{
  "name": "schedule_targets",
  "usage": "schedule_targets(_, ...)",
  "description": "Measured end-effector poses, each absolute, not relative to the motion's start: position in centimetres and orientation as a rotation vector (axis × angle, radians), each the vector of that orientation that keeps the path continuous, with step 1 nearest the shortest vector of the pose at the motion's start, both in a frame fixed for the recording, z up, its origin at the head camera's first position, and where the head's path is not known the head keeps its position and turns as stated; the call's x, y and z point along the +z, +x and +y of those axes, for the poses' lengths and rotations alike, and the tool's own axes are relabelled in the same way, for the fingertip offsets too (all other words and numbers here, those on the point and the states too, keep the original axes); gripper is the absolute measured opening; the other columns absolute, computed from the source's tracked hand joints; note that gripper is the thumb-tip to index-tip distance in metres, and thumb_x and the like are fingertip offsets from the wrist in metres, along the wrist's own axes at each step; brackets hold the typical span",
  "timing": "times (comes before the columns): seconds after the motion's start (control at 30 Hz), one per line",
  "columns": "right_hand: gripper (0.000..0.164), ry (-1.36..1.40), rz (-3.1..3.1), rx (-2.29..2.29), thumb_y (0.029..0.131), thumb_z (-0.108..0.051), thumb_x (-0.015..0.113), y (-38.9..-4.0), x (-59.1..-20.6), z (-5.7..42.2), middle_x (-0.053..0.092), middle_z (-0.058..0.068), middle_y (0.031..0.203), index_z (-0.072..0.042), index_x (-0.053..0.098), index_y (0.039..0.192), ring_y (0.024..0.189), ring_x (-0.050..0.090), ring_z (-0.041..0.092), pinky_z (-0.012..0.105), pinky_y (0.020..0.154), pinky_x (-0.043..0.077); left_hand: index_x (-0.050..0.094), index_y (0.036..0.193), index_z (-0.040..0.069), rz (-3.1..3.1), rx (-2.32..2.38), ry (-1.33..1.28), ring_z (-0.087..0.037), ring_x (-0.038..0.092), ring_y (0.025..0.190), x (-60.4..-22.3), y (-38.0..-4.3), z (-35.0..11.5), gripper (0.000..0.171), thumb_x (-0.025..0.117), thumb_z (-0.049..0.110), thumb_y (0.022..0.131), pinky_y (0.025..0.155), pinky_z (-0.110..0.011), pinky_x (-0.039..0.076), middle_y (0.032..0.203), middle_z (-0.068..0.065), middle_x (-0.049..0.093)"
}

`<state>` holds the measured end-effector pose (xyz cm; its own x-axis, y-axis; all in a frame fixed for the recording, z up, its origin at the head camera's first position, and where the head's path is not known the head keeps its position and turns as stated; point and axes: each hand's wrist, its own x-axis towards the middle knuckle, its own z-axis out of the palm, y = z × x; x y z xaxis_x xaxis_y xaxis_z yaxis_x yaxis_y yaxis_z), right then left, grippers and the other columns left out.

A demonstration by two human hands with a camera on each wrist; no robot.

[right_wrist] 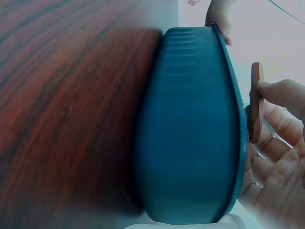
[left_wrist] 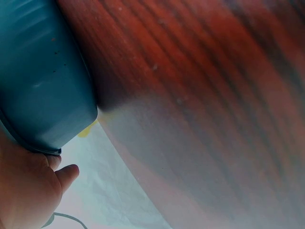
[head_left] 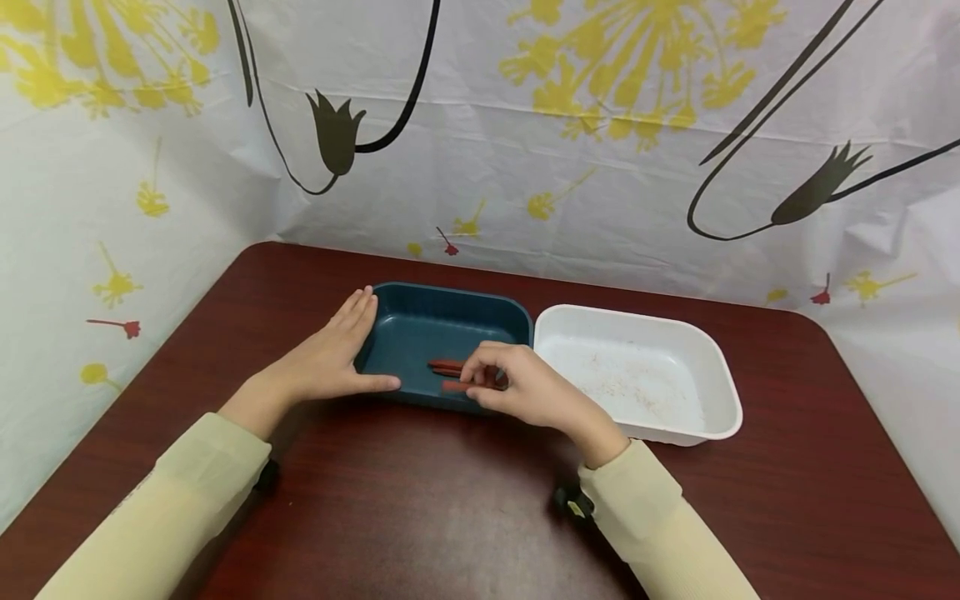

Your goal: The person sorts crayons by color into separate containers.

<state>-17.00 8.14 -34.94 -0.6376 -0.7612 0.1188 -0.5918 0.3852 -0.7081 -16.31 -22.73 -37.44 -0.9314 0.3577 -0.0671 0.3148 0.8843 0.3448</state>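
A dark teal tray [head_left: 420,332] stands on the table. My left hand [head_left: 330,350] rests on its left end, fingers fairly straight along the far left rim and thumb on the near rim. Over the tray's near right part, my right hand [head_left: 525,383] pinches a reddish-brown flat stick [right_wrist: 257,102] between thumb and fingers. Its ends look tapered in the right wrist view, where it sits just above the rim. More reddish-brown sticks [head_left: 444,364] show behind it in the head view, partly hidden by the fingers.
A white tray [head_left: 716,358] stands right beside the teal one, with brownish crumbs [head_left: 637,392] scattered on its bottom. Both are on a dark red wooden table [head_left: 420,517]. A patterned white sheet [head_left: 465,150] hangs behind and at the sides.
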Motion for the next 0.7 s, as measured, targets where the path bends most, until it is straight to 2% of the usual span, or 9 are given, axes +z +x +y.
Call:
schedule_targets(0.23,0.008,-1.156,2.429,-1.122,0.093,-0.012,0.07,-17.9,-35.5,7.8,0.064,0.0,0.091,-0.013,0.07,0.101,0.083,0.057,0.013,0.035,0.075,0.054,-0.002,0.158,0.003,2.925,0.505,0.526,-0.031,-0.007,0.156,-37.6,-16.3,-22.7,0.126,0.064,0.074,0.079,0.122,-0.057,0.017,0.168,-0.011,-0.01)
schedule_targets(0.47,0.008,-1.126,2.478,-1.088,0.093,-0.012,0.07,-18.9,-35.9,7.2,0.065,0.0,0.092,-0.013,0.069,0.101,0.083,0.057,0.012,0.028,0.074,0.052,-0.002,0.159,0.002,2.928,0.5,0.523,-0.03,-0.006,0.156,-37.6,-16.4,-22.7,0.127,0.065,0.074,0.078,0.122,-0.057,0.018,0.168,-0.01,-0.01)
schedule_targets(0.7,0.007,-1.126,2.527,-1.03,0.092,-0.011,0.07,-19.8,-35.9,6.3,0.064,0.002,0.09,-0.011,0.07,0.1,0.081,0.056,0.013,0.027,0.072,0.05,-0.002,0.159,0.003,2.929,0.492,0.517,-0.03,-0.006,0.156,-37.6,-16.4,-22.8,0.127,0.064,0.075,0.078,0.122,-0.057,0.018,0.168,-0.01,-0.01)
